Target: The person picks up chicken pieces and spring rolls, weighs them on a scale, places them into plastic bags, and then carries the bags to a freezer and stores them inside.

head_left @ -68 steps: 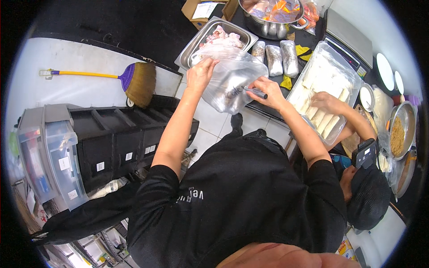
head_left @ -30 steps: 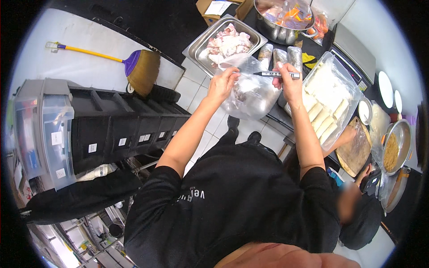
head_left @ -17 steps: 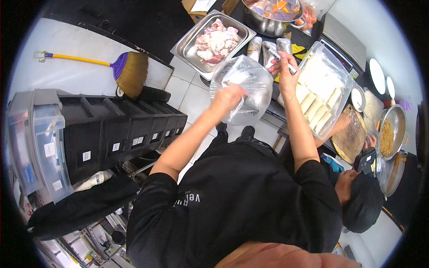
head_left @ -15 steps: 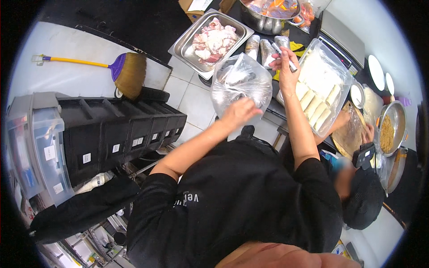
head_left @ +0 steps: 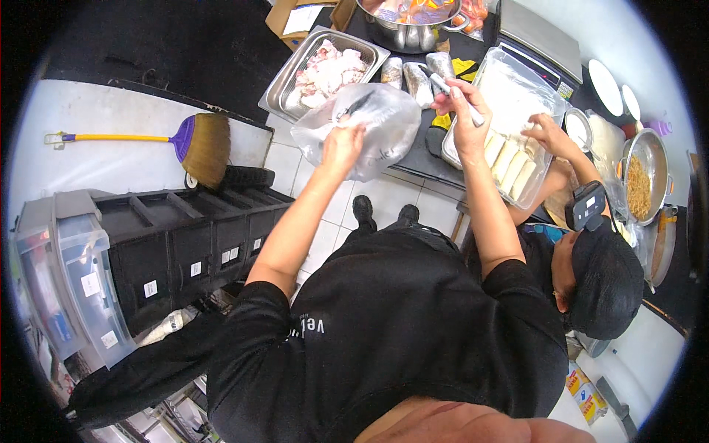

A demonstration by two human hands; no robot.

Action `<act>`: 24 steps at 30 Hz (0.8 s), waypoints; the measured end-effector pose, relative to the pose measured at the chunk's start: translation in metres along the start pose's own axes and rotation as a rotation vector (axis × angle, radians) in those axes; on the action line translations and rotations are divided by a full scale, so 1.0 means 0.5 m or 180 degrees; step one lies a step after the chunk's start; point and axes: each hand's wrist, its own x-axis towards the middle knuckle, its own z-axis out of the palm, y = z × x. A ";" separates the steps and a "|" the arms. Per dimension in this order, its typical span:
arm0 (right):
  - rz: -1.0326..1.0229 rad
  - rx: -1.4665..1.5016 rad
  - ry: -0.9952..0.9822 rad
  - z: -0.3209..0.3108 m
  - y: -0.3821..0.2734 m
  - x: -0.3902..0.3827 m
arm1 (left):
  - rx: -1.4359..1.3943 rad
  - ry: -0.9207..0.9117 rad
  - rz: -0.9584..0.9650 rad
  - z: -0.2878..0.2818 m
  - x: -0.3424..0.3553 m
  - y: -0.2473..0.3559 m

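Observation:
In the head view, my left hand (head_left: 343, 150) is closed on a clear plastic bag (head_left: 388, 133), with the bag spread out in front of it. The bag overlaps the near corner of a steel pan (head_left: 275, 94) of raw meat (head_left: 329, 70). My right hand (head_left: 467, 111) grips a silver marker pen (head_left: 476, 115), held slanted between the fingers. It hovers by the left side of a clear plastic container (head_left: 545, 177) with pale, long rolls (head_left: 508, 164) in it. Several wrapped bundles (head_left: 419, 85) lie on the black counter just beyond the bag and pen.
A co-worker's hand (head_left: 548, 136) reaches into the container from the right. Behind stand a large steel pot (head_left: 402, 35) and a scale (head_left: 543, 37). At far right is a steel pan (head_left: 657, 148) of shredded food. A broom (head_left: 203, 151) hangs at left above black bins (head_left: 148, 258).
My left hand has moved left, taking the bag toward the meat pan. My right hand still holds the pen. The co-worker's hand has come over to the rolls.

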 end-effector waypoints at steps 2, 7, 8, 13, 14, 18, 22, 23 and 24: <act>-0.0041 -0.0019 -0.0045 -0.011 -0.002 0.002 | 0.0349 -0.0205 -0.0177 -0.020 0.031 -0.037; -0.0071 0.0077 -0.0190 -0.019 0.016 0.001 | 0.0643 -0.0021 -0.0142 -0.060 0.068 -0.041; -0.0054 0.0103 -0.0254 -0.016 0.021 0.000 | 0.0677 -0.0004 -0.0139 -0.058 0.069 -0.053; 0.0179 0.0271 -0.0566 -0.003 0.024 -0.015 | 0.0604 -0.0181 -0.0203 -0.047 0.067 -0.068; 0.0187 0.0185 -0.0540 -0.002 0.024 -0.016 | 0.0472 -0.0207 -0.0153 -0.033 0.061 -0.053; 0.0370 0.0239 -0.0400 0.013 0.026 -0.015 | 0.0047 -0.0679 -0.0206 0.030 0.012 0.026; 0.0195 0.0179 -0.0503 0.035 0.036 -0.030 | 0.0065 -0.1104 -0.0302 0.034 0.009 0.095; 0.0130 0.0087 -0.0645 0.034 0.037 -0.033 | 0.0095 -0.1119 -0.0364 0.029 0.011 0.109; 0.0170 0.0104 -0.0639 0.033 0.040 -0.036 | 0.0014 -0.1265 -0.0404 0.012 0.014 0.115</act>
